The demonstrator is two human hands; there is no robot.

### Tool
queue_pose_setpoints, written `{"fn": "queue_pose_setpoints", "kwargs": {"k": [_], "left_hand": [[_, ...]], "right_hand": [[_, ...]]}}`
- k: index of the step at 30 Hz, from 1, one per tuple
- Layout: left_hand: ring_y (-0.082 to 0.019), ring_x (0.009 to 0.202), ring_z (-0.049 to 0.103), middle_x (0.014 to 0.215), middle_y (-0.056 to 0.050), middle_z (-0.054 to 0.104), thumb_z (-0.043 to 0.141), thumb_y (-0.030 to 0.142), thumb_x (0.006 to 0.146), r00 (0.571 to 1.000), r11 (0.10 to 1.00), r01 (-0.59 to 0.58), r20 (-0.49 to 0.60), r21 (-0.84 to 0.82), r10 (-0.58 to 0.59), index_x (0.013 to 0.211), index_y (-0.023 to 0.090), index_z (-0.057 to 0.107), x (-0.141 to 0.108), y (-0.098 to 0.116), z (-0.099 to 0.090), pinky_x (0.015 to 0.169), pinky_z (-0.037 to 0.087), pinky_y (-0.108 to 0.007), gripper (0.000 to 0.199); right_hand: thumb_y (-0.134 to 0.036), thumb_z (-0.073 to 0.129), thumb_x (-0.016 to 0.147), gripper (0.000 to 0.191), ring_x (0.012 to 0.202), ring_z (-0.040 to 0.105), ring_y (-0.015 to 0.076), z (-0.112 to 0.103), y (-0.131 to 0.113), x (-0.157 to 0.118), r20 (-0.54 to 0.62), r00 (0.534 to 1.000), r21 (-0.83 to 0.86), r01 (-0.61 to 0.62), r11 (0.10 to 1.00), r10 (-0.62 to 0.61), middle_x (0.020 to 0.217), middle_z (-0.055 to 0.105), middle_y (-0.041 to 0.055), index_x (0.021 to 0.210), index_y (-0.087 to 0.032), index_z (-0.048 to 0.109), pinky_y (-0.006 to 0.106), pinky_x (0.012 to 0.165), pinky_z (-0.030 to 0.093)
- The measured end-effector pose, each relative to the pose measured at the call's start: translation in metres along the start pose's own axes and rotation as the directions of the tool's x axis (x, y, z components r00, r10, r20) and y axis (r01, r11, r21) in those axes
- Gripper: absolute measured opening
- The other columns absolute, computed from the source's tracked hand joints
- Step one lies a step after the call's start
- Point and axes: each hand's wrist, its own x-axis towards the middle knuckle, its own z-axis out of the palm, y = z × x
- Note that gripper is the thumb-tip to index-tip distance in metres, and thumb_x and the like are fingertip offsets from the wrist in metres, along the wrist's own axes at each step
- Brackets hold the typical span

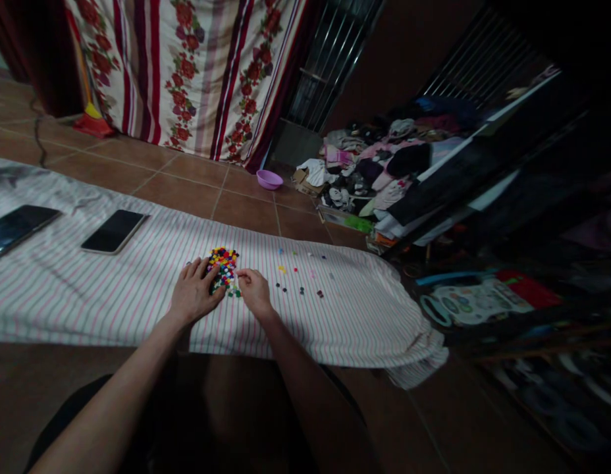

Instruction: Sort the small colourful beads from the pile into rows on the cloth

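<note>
Tiled floor (187, 176) surrounds the striped, cloth-covered surface (137, 296); beyond its far edge sits a purple basin (269, 180). Midway along the surface, the left hand (193, 291) lies spread against small coloured pieces (225, 257); the right hand (255, 291) bunches its fingertips beside them, grip unclear.

Taking the pile of pieces (228, 259) on the cloth (365, 322) as clock centre, the left hand (195, 289) lies at 8 o'clock, fingers over the pile's near edge, and the right hand (255, 289) at 4, fingertips just beside it. Spaced-out pieces (282, 269) spread at 3. On the cloth, a smartphone (114, 232) lies towards 10, with a tablet (22, 227) beyond it at 9. Past the cloth, on the floor, sit a dustpan (93, 125) between 10 and 11, a basin (269, 180) at 1 and a clothes heap (379, 161) at 2; a curtain (157, 72) hangs behind, between 11 and 12.
</note>
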Motion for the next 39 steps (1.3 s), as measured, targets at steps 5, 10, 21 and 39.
{"fn": "queue_pose_setpoints", "kwargs": {"k": [5, 10, 21, 39], "left_hand": [[-0.037, 0.133, 0.045, 0.137, -0.014, 0.056, 0.053, 0.046, 0.083, 1.000, 1.000, -0.001, -0.024, 0.024, 0.001, 0.123, 0.020, 0.062, 0.000, 0.005, 0.001, 0.110, 0.035, -0.054, 0.049], [-0.036, 0.131, 0.047, 0.137, -0.017, 0.055, 0.047, 0.044, 0.086, 0.999, 0.998, -0.029, -0.029, 0.052, 0.030, 0.122, 0.016, 0.062, -0.001, 0.002, 0.000, 0.109, 0.036, -0.053, 0.048], [-0.035, 0.132, 0.046, 0.137, -0.015, 0.056, 0.047, 0.045, 0.086, 0.998, 0.999, -0.030, -0.050, -0.013, 0.029, 0.120, 0.018, 0.063, -0.005, -0.005, 0.001, 0.110, 0.036, -0.053, 0.047], [-0.035, 0.131, 0.048, 0.137, -0.017, 0.055, 0.047, 0.045, 0.085, 0.999, 0.999, -0.037, -0.031, 0.015, 0.037, 0.118, 0.015, 0.065, -0.006, -0.007, 0.002, 0.111, 0.036, -0.052, 0.047]], "right_hand": [[-0.009, 0.050, 0.078, 0.030, 0.086, 0.063, 0.0142, -0.019, 0.011, -0.008, -0.053, 0.999, -0.027, 0.000, 1.000, -0.002, 0.094, 0.066, 0.0026, 0.095, -0.023, 0.070, 0.027, 0.084, 0.051], [-0.013, 0.052, 0.077, 0.025, 0.078, 0.061, 0.0144, -0.053, 0.036, -0.018, -0.115, 0.993, -0.044, -0.005, 0.999, 0.000, 0.090, 0.064, 0.0037, 0.091, -0.021, 0.071, 0.027, 0.079, 0.051], [-0.025, 0.049, 0.076, 0.029, 0.081, 0.061, 0.0205, -0.136, 0.111, -0.051, -0.394, 0.897, -0.198, -0.295, 0.935, 0.200, 0.086, 0.068, 0.0082, 0.095, -0.016, 0.069, 0.032, 0.082, 0.048], [-0.024, 0.057, 0.078, 0.022, 0.084, 0.061, 0.0204, -0.149, 0.140, -0.038, -0.391, 0.883, -0.399, -0.418, 0.816, 0.260, 0.082, 0.068, 0.0048, 0.094, -0.021, 0.072, 0.030, 0.079, 0.045]]}}
